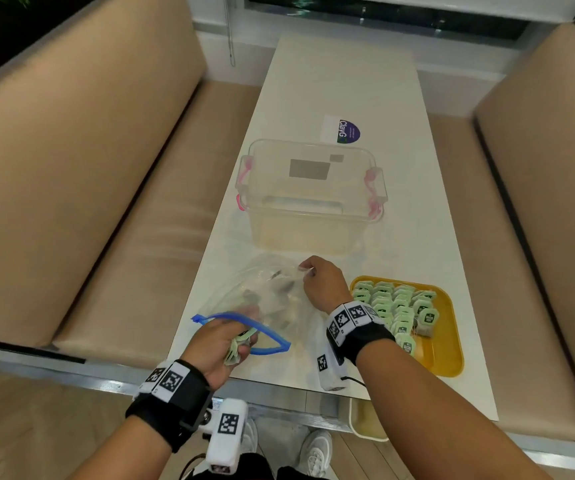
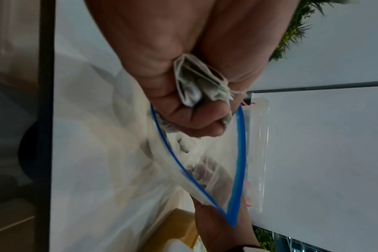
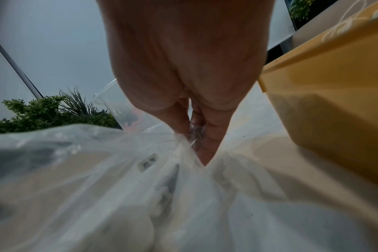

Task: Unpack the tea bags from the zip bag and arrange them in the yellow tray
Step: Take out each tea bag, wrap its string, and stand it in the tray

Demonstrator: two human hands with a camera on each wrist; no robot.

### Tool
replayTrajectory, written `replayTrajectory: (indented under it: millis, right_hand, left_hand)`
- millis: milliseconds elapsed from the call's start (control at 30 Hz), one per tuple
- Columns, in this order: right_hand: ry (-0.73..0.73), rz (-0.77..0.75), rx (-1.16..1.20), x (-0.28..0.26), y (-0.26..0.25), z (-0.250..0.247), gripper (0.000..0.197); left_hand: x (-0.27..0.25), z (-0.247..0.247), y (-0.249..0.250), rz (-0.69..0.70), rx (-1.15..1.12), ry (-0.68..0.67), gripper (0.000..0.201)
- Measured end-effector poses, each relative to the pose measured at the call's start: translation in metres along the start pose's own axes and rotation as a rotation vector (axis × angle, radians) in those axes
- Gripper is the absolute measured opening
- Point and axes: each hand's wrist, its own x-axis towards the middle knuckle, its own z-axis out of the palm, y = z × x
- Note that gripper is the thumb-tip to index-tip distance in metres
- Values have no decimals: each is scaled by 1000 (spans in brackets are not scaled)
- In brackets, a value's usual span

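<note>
Your clear zip bag (image 1: 272, 299) lies open (blue zipper gaping) on the table, a few tea bags (image 1: 255, 297) inside; your yellow tray (image 1: 447, 344) just right holds green-tagged rows.

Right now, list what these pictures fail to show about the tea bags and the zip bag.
- Number of tea bags in the left hand: its fingers cover the bundle.
- Contents left in the zip bag: crumpled, blurred plastic in the head and right wrist views.
- Tray near-left corner: head view, right hand's wristband hides it.

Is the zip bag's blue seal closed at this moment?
No: the zip bag's blue seal gapes in a wide loop, with the left hand gripping tea bags at its mouth.
</note>
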Motion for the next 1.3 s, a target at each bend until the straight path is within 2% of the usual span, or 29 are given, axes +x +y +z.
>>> replayTrajectory:
  millis: [167,300,400,500,533,700,833,967,1067,1133,1233,1300]
  right_hand:
    - [-13,9,-11,4,1,0,31]
    - [-14,7,-13,4,0,2,31]
    - [-18,11,-15,3,-1,1,32]
    - [-16,5,-23,2,-2,0,33]
    - [-14,0,-29,1,-1,0,32]
    - [-4,-8,-45,-6,0,2,30]
    - [2,-23,-86,-10,1,1,32]
    - [15,-5,-142,-20,-5,-4,42]
    - [187,-141,-190,-41,-16,-14,47]
    - [180,-204,-37,-58,-23,-20,46]
    - [-158,-37,464,-80,-30,-21,41]
    - [-229,8,576,-86,-29,-18,34]
  left_hand:
    - [-16,-19,1,7,-20,-44,27]
    - [-27,-25,2,5,-130,-83,29]
    - [-33,-32,-1,10,-206,-107,43]
    - [-43,-40,-3,50,-293,-184,66]
    - [-47,-42,-3,68,-320,-208,67]
    - [-56,-37,-1,113,-441,-334,56]
    - [-55,-30,1,60,-551,-535,27]
    - [-54,-4,9,82,-485,-525,41]
    - [-40,14,12,72,-449,-482,50]
    - [-30,23,11,49,-456,-471,57]
    - [-13,35,8,34,-476,-470,66]
    - [-3,41,4,30,-475,-462,68]
